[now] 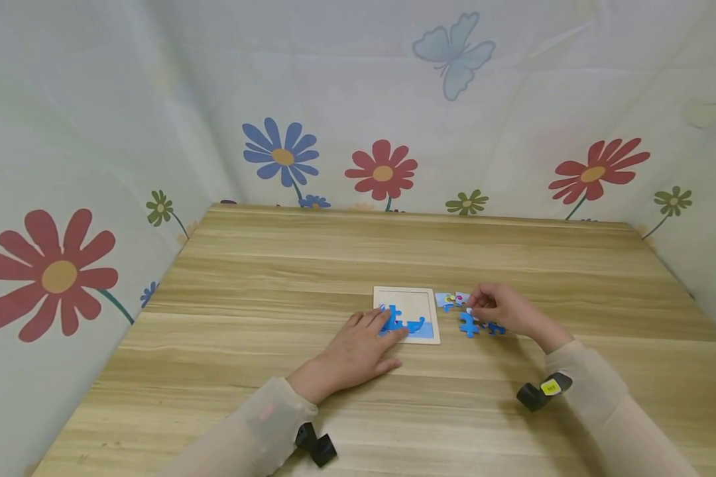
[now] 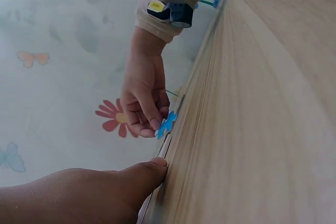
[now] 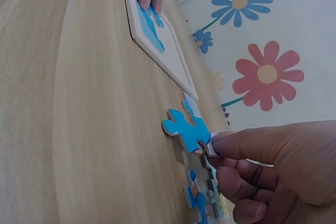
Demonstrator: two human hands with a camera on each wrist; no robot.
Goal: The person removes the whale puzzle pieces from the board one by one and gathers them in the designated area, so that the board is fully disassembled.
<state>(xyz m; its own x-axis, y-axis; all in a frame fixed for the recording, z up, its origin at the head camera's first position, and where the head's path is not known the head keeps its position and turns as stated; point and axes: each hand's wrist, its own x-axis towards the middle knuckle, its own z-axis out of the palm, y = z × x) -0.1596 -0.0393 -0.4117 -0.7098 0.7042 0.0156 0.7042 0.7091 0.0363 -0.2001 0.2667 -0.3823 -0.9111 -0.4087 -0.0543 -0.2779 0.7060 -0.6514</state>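
Note:
My left hand (image 1: 355, 351) rests with its fingers spread over a square puzzle tray (image 1: 402, 290), touching the blue pieces laid inside. Those assembled pieces (image 1: 419, 326) cover the lower part of the tray; some of them are hidden under the fingers. To the right of the tray my right hand (image 1: 504, 309) pinches a blue puzzle piece (image 3: 188, 129) by its white corner, between thumb and fingers. In the right wrist view this piece is tilted up just above the table. The left wrist view shows the same blue piece (image 2: 167, 124) at the right fingertips.
Loose puzzle pieces (image 1: 450, 300) lie along the tray's right side, light blue with coloured bits. More dark-blue pieces (image 1: 494, 328) sit under the right hand. A wooden table (image 1: 262, 278) carries everything, with a flowered cloth (image 1: 334, 79) hanging behind it.

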